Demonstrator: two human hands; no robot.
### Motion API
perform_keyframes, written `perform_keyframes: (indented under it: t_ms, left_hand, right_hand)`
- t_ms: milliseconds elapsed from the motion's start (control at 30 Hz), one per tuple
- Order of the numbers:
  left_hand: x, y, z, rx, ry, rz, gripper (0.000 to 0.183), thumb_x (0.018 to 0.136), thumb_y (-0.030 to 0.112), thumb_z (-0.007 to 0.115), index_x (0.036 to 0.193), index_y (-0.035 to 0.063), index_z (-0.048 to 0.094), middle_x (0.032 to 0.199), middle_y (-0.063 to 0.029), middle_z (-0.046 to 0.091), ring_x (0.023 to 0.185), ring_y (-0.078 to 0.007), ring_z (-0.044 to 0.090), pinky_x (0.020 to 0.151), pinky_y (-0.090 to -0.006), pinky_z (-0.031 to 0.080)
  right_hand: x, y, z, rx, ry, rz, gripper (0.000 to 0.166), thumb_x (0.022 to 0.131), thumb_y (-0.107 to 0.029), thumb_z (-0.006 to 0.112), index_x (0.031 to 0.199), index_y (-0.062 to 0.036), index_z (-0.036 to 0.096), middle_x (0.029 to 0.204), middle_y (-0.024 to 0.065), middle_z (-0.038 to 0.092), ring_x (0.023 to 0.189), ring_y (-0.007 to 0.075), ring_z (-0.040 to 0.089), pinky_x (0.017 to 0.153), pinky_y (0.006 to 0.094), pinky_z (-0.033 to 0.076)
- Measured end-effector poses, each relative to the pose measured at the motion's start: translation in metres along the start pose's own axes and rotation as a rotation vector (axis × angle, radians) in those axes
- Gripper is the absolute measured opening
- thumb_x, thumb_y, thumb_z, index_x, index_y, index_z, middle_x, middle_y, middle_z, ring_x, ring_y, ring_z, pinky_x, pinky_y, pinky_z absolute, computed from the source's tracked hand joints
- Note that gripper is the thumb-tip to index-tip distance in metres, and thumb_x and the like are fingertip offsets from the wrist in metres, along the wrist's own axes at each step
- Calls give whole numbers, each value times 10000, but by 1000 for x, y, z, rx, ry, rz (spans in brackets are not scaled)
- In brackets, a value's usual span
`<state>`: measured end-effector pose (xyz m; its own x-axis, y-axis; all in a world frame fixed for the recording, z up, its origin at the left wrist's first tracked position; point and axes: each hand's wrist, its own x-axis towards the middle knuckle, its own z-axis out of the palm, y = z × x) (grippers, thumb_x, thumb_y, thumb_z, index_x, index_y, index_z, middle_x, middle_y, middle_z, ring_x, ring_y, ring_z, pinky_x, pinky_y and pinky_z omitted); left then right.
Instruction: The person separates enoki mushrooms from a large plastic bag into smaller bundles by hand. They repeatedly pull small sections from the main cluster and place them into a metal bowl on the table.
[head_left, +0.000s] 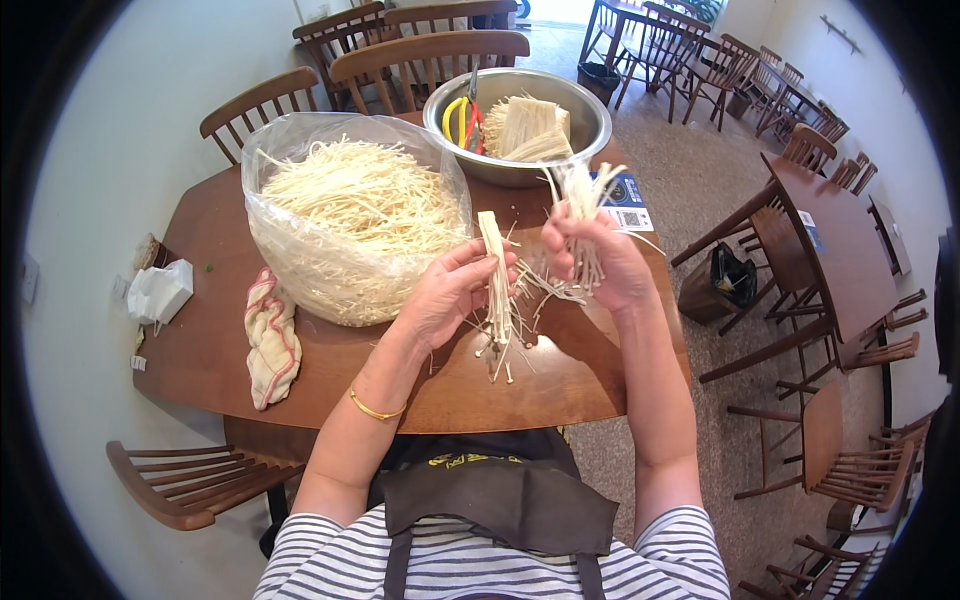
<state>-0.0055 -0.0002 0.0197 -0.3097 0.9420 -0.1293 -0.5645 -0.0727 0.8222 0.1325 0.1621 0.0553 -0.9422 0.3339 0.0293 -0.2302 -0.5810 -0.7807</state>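
Note:
My left hand (463, 289) holds a thin bundle of enoki mushrooms (497, 289) upright between thumb and fingers, caps pointing down. In my right hand (604, 259) is a thicker, slightly blurred bunch of enoki (583, 187), its caps also downward. Loose enoki strands (551, 285) lie on the wooden table between and below the hands. A large clear plastic bag (341, 289) full of separated enoki (367, 195) stands to the left. Behind the hands, a steel bowl (517, 171) holds uncut enoki clumps (529, 127) and scissors with a yellow and a red handle (475, 124).
A crumpled cloth (271, 341) with red stripes lies left on the wooden table (202, 375), near a tissue pack (160, 290). A printed card (634, 217) lies by the right edge. Wooden chairs (202, 480) and a lined bin (716, 281) stand around.

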Motion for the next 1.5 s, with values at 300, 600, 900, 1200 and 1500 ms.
perform_keyframes:
  t_ms: [300, 600, 900, 1200, 1500]
  left_hand:
    - [-1, 1, 2, -20, 18, 45, 246, 926, 137, 582, 1142, 20, 567, 1004, -66, 643, 846, -139, 642, 733, -291, 553]
    - [-2, 3, 3, -11, -43, 18, 246, 940, 138, 557, 1151, 11, 562, 1008, -65, 639, 857, -133, 639, 782, -307, 569]
    - [-1, -3, -3, 70, -88, -9, 235, 955, 139, 530, 1153, 17, 565, 983, -56, 640, 831, -138, 636, 780, -311, 556]
    - [1, -2, -2, -22, -9, 15, 207, 937, 124, 559, 1129, 50, 583, 988, -21, 642, 886, -96, 620, 786, -257, 512]
    - [-1, -1, -4, -35, -13, 52, 241, 927, 118, 573, 1161, 61, 572, 1035, -10, 648, 872, -74, 617, 757, -230, 499]
  right_hand:
    - [3, 31, 18, -565, 89, 39, 273, 805, -208, 746, 1019, -68, 652, 721, -66, 572, 502, -9, 397, 423, 161, 253]
    - [1, 27, 13, -485, 68, 149, 184, 840, -219, 701, 938, -79, 634, 633, -89, 482, 469, -11, 340, 411, 167, 222]
    - [-2, 2, -4, 45, -90, 41, 98, 851, -153, 620, 867, -75, 562, 605, -69, 444, 421, 26, 303, 391, 189, 228]
    - [1, 2, 2, -66, 38, 48, 108, 860, -128, 628, 910, -74, 549, 670, -24, 500, 472, 59, 407, 402, 187, 317]
    - [2, 29, 21, -512, 113, 111, 236, 804, -180, 742, 982, -74, 631, 700, -77, 528, 491, -14, 359, 414, 160, 243]
